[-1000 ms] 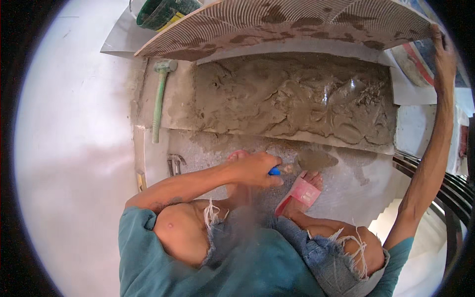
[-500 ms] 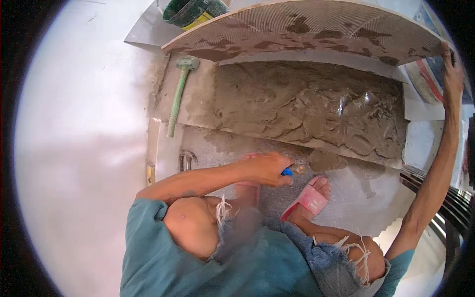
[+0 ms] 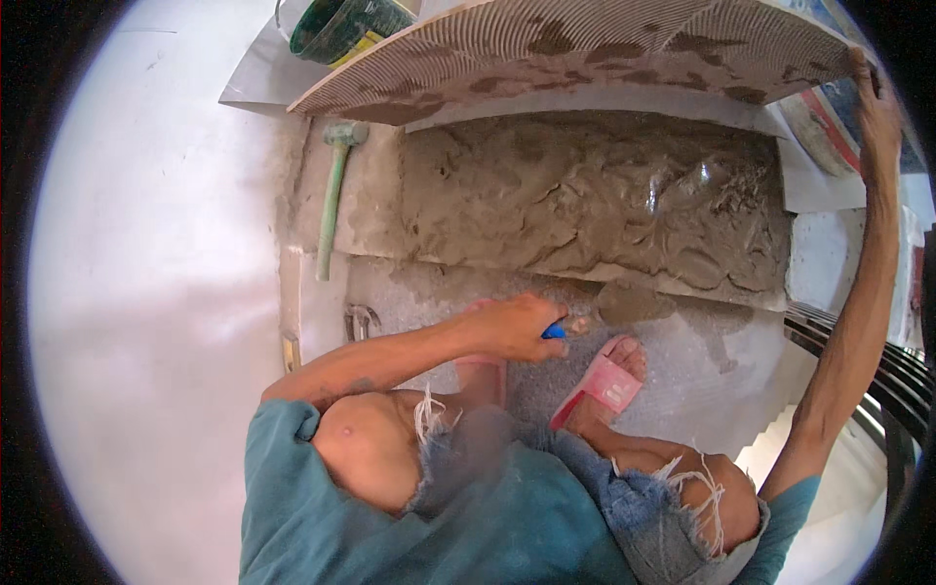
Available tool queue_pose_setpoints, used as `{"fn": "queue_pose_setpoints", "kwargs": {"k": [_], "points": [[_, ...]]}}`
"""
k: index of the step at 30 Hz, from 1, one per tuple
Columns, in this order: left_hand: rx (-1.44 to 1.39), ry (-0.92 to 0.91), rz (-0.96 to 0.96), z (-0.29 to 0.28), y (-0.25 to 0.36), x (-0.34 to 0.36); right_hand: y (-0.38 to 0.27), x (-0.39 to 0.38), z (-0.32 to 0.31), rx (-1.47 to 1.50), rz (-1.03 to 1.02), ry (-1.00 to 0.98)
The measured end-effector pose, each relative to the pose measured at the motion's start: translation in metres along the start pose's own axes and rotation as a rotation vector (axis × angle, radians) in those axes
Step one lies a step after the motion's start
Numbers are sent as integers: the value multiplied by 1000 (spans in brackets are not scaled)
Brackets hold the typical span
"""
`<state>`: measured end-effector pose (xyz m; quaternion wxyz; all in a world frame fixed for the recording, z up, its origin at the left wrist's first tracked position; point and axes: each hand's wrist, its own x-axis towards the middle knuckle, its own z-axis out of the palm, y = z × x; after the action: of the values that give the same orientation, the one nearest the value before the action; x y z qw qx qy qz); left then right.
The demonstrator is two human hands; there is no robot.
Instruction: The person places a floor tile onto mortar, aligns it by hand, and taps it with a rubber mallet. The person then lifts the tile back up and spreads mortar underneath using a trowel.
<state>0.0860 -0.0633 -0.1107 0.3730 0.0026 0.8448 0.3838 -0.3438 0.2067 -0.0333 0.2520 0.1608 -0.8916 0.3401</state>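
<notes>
My left hand is closed around the blue handle of a trowel, held low in front of the step. Its blade is coated with mortar. My right hand, arm stretched out, grips the right edge of a large tile. This tile stands tilted on edge at the far side, its ridged back smeared with dark mortar patches and facing me. Between the tile and my feet, a thick bed of wet grey mortar covers the step, its surface lumpy and swirled.
A green-handled mallet lies on the step's left end. Below it sits a claw hammer. Behind the tile are a dark green bucket and a striped bag. Black metal bars run along the right. My pink sandals are on the lower level.
The whole view has shifted slightly, so things appear a little further left and mostly higher. Both hands keep their holds on the trowel and the tile.
</notes>
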Motion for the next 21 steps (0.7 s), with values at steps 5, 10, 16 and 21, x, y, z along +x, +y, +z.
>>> {"fn": "queue_pose_setpoints", "kwargs": {"k": [5,10,16,21], "points": [[34,18,38,3,-4,3,-5,-2,-3,163,57,-85],[-2,53,-16,-1,6,-3,-38,-9,-7,262,-158,-87],[44,-6,4,-3,4,1,-23,-4,-8,222,-31,-59],[38,32,1,-6,2,-9,-22,-3,5,205,179,-130]]}}
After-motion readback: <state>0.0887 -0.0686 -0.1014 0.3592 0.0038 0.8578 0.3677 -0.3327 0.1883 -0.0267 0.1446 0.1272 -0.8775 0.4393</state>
